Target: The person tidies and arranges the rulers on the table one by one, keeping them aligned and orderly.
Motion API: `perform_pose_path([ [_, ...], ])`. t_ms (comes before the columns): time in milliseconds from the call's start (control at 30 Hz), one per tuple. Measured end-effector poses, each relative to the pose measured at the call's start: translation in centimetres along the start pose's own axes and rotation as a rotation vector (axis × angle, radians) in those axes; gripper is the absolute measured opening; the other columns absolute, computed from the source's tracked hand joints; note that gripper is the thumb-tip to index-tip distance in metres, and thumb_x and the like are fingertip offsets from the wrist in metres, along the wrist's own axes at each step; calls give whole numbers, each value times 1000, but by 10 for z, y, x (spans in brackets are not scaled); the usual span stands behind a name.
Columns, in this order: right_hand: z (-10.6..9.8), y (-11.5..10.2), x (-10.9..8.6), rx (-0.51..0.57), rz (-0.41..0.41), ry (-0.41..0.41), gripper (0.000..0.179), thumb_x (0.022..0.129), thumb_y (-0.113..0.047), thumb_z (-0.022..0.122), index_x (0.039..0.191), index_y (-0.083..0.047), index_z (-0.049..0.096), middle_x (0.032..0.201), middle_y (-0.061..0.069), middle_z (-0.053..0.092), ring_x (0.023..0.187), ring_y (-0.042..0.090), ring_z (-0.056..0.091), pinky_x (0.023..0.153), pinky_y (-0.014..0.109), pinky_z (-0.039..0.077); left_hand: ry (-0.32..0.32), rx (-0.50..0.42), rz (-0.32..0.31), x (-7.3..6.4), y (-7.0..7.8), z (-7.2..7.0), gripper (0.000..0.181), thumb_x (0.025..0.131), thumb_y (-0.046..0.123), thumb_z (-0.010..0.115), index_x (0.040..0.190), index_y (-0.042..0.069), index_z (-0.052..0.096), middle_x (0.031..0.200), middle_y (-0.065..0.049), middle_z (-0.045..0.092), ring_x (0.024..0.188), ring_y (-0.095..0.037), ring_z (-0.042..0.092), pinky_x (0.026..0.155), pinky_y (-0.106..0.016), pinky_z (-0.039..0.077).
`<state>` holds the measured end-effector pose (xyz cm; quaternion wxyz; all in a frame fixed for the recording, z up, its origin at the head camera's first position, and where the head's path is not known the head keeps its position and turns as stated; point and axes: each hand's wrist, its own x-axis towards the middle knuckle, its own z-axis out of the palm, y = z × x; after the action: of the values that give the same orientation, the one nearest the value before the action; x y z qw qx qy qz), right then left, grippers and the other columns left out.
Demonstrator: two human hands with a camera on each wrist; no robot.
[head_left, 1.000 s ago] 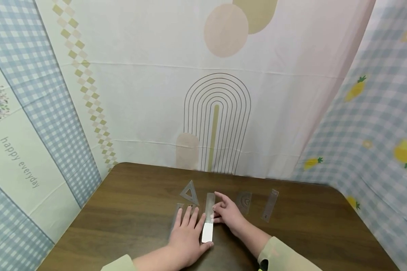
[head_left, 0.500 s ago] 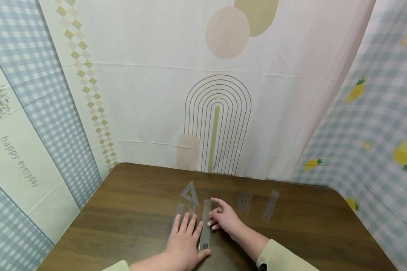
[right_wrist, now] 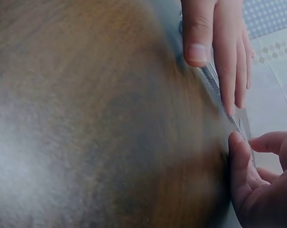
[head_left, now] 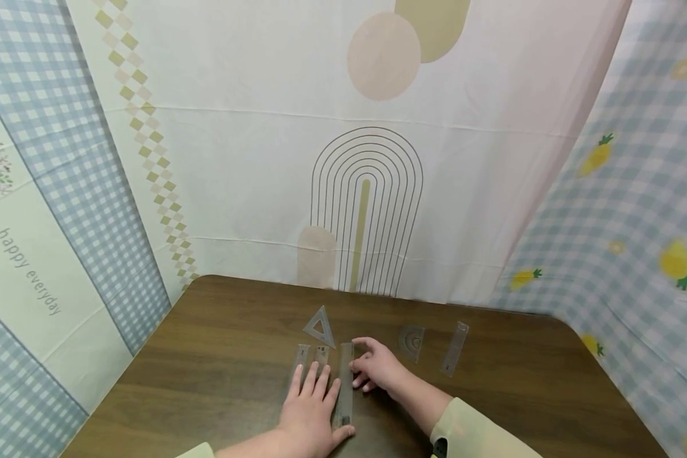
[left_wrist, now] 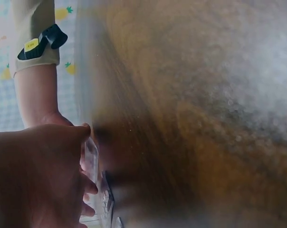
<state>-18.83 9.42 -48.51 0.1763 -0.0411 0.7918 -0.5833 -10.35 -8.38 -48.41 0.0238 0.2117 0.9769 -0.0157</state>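
Observation:
A clear ruler (head_left: 346, 381) lies lengthwise between my two hands. My left hand (head_left: 311, 410) spreads its straight fingers over two other clear rulers, a left one (head_left: 303, 352) and a right one (head_left: 322, 353), hiding their near parts. Its index finger runs along the left edge of the clear ruler, and its thumb reaches across the near end. On the opposite side, my right hand (head_left: 376, 366) holds that ruler's right edge with bent fingers, the index fingertip at the far corner. In the right wrist view the right hand (right_wrist: 262, 175) has thumb and finger at the ruler's edge.
Behind the rulers lies a clear set square (head_left: 320, 326). To the right are a clear protractor (head_left: 413, 343) and one more clear ruler (head_left: 455, 348). The brown wooden table (head_left: 217, 356) meets hanging patterned cloths (head_left: 252, 191) at its back and sides.
The ruler between the hands has moved nearer and slightly left, now lying beside the other rulers; the white glare on it is gone. The right hand followed it, and the left shifted slightly nearer.

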Motion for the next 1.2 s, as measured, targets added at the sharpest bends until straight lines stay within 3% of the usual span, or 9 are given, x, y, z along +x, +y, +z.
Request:
perform_pose_path([
  [333, -3, 0, 4, -128, -10, -21, 54, 88, -6, 68, 138, 0, 48, 74, 9, 66, 47, 12, 56, 41, 22, 43, 26, 14, 2, -2, 0, 3, 91, 85, 80, 44, 148, 15, 49, 156, -13, 37, 147, -36, 25, 117, -59, 12],
  [633, 0, -2, 3, -284, 4, -7, 58, 87, -13, 74, 139, -5, 50, 58, 6, 59, 38, 12, 44, 37, 24, 35, 6, -7, -6, -3, 0, 0, 93, 84, 81, 44, 149, 14, 48, 157, -13, 36, 147, -36, 24, 117, -58, 12],
  [967, 2, 2, 4, -355, -9, 16, 59, 88, -13, 73, 142, -4, 50, 53, 4, 57, 36, 11, 45, 36, 24, 35, -21, -29, 0, -1, -1, 0, 94, 84, 81, 44, 151, 14, 45, 159, -13, 32, 148, -35, 21, 117, -59, 10],
  [1200, 4, 2, 3, -384, 5, 22, 62, 90, -16, 72, 146, -6, 48, 61, 4, 60, 39, 12, 52, 37, 24, 38, -28, -45, 0, 0, -2, 1, 94, 84, 82, 42, 151, 15, 45, 159, -13, 32, 149, -35, 20, 117, -59, 9],
])
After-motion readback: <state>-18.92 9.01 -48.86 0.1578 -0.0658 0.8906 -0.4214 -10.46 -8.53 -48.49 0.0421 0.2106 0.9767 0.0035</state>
